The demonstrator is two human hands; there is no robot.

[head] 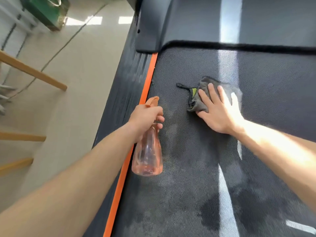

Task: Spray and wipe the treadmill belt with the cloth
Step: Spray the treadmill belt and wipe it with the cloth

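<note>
Treadmill belt (196,168) darkened with damp patches near the camera, drier and grey toward the motor cover (188,23); wiping judged part done, far stretch left. Grey cloth (198,101) bunched mid-belt, pressed flat under open right hand (217,112); left hand (145,115) clenched around neck of nearly empty spray bottle (147,154) above orange side strip (145,93). Wooden rails (34,72) on floor (85,74) alongside, well apart; nothing obstructing.

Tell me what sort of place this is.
Probably a home or small gym room. A treadmill belt with an orange side strip fills the view, and beside it lie a pale glossy floor and wooden bars.
</note>
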